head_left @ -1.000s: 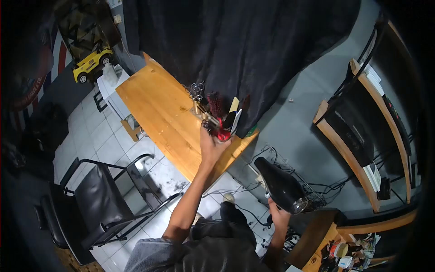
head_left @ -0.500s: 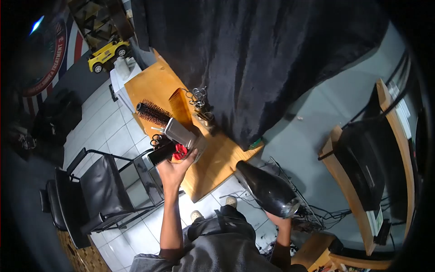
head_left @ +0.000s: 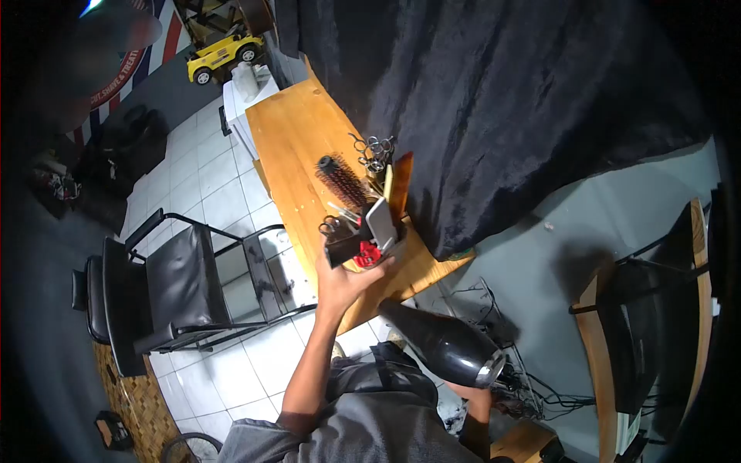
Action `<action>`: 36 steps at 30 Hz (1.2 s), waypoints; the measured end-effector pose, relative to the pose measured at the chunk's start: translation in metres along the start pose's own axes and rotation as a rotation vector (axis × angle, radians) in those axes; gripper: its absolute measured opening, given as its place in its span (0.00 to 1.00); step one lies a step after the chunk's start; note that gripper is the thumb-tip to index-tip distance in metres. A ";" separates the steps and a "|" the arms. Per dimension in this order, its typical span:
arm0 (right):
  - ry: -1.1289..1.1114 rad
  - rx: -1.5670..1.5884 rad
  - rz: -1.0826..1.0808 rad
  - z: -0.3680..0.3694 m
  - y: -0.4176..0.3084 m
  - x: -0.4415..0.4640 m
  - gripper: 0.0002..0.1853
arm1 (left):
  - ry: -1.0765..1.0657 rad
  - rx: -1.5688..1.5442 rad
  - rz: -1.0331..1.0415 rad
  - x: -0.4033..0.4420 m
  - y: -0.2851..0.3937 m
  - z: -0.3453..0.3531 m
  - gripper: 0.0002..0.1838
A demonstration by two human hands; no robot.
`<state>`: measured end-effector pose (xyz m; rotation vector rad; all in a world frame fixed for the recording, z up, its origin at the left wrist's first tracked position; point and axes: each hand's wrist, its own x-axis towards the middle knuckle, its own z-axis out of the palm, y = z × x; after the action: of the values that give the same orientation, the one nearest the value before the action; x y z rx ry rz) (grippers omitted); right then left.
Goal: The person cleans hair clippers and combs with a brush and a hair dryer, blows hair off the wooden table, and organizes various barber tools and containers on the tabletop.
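My left hand (head_left: 343,285) is wrapped round a tool holder filled with barber's tools above the wooden table (head_left: 297,131). Out of it stick a round hairbrush (head_left: 342,182), a dark comb (head_left: 343,251), a red item (head_left: 368,254), a grey flat piece (head_left: 380,224) and small scissors (head_left: 329,225). An amber comb (head_left: 400,185) and several scissors (head_left: 375,150) show just behind; whether these stand in the same holder, I cannot tell. My right hand (head_left: 468,392) grips a black hair dryer (head_left: 444,339) from below, its handle and most of my fingers hidden behind the body.
A black padded chair (head_left: 185,274) stands to the left on white tiles. A dark curtain (head_left: 494,116) hangs beyond the table. Cables (head_left: 556,401) trail at the lower right near a wood-edged unit (head_left: 598,347). A yellow toy car (head_left: 224,58) sits at the back.
My view has swung leftward, so the surroundings sit further right. The holder has moved toward the table's right side, and the round brush leans more upright. Both hands keep their holds.
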<state>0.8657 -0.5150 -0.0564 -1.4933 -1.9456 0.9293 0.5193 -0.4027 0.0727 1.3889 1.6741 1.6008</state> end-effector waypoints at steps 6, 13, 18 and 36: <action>-0.011 -0.018 0.080 -0.020 0.008 -0.009 0.24 | -0.018 0.028 0.059 0.001 -0.026 0.041 0.43; -0.017 -0.055 0.170 -0.032 0.018 -0.006 0.23 | -0.064 0.043 0.022 0.000 -0.035 0.062 0.45; 0.004 -0.064 0.219 -0.012 0.003 -0.002 0.22 | -0.229 -0.006 0.111 0.012 -0.037 0.056 0.50; 0.277 -0.055 0.613 0.149 -0.142 -0.035 0.19 | -0.291 -0.031 0.109 0.157 -0.096 -0.034 0.46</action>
<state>0.6768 -0.6025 -0.0406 -2.1778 -1.3417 0.8464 0.3938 -0.2675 0.0422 1.6330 1.4203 1.3938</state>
